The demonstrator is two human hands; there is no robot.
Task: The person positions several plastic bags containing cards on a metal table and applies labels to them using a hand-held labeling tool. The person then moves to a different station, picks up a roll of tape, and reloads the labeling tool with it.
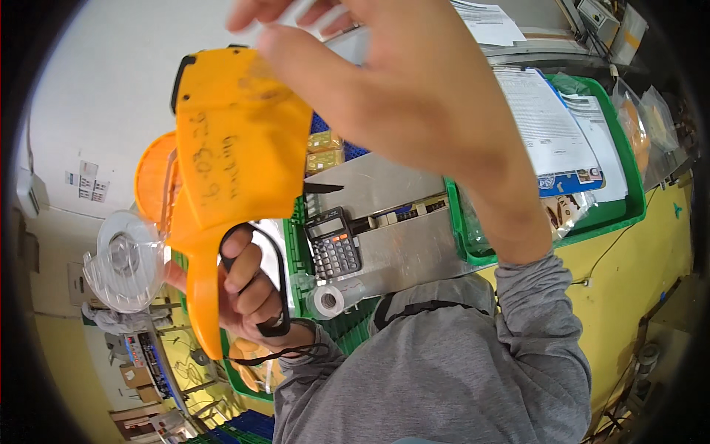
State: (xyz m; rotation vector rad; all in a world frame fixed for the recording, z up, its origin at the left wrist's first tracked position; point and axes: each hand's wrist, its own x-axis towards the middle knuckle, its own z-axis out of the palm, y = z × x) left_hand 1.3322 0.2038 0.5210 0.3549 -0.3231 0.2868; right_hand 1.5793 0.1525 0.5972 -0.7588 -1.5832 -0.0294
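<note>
A yellow-orange label gun [237,140] with a black trigger loop and handwriting on its side is held up in front of me. My left hand [255,288] is closed round its handle, with fingers through the black loop. A dark cord hangs at that wrist. Beside the gun's rear sits a clear plastic reel [122,259]. My right hand [355,66] is raised at the gun's upper end, fingers apart and slightly blurred at the frame's top. I see nothing in it. Whether its thumb touches the gun I cannot tell.
Below lies a metal work surface [414,251] with a calculator [336,248] and a roll of clear film [328,301]. At the right, a green crate [629,200] bears a blue clipboard with papers [551,133]. Yellow packets [324,152] lie behind the gun.
</note>
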